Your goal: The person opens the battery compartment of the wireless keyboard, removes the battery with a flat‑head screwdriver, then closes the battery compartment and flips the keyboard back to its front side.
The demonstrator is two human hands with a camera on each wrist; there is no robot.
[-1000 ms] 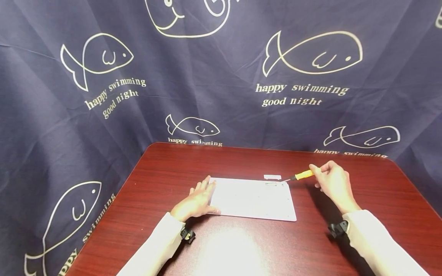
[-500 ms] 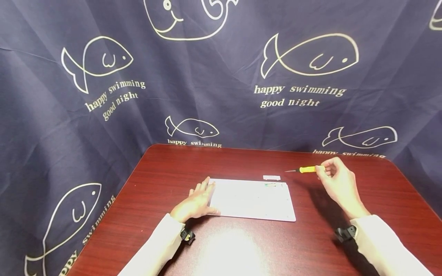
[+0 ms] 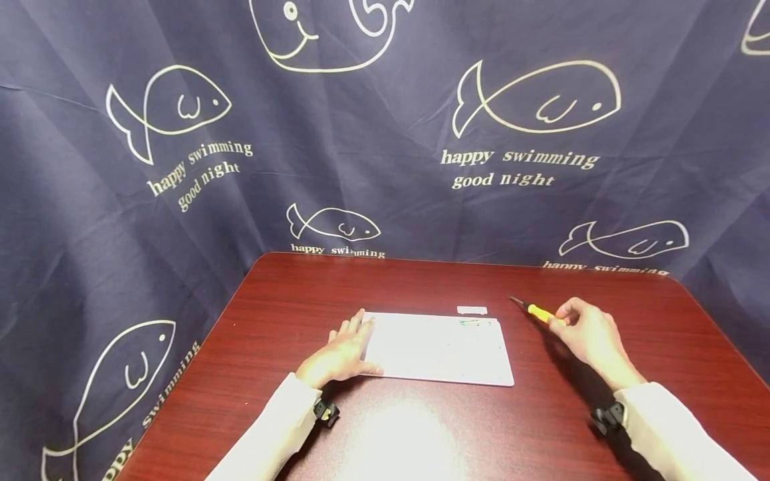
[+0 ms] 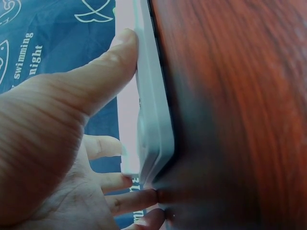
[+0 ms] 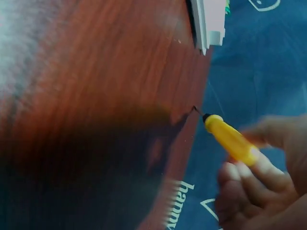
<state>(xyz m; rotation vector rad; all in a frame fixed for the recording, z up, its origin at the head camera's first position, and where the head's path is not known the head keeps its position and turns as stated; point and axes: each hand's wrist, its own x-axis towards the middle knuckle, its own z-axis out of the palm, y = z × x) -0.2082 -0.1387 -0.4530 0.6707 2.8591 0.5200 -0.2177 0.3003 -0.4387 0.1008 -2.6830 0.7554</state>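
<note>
A flat white board [image 3: 436,351], which looks like an upturned keyboard, lies on the table. My left hand [image 3: 339,354] rests on its left end. The thumb [image 4: 108,62] lies along the near edge and the other fingers spread past the left side. My right hand [image 3: 592,337] pinches a screwdriver [image 3: 539,313] by its yellow handle, right of the board. In the right wrist view, the screwdriver's handle [image 5: 232,140] sits between thumb and fingers; its thin shaft points toward the table, though whether the tip touches is unclear. A small recess [image 3: 469,323] with green inside shows near the board's far right corner.
Just beyond the board's far edge lies a small white cover [image 3: 472,310]. The reddish-brown wooden table [image 3: 289,287] ends at a dark blue curtain [image 3: 409,200] printed with fish and words. A bright glare lies on the table's near side.
The screwdriver has left the board's far right corner, moving right, and has then swung so its shaft points away to the far left. The left hand stays in place on the board.
</note>
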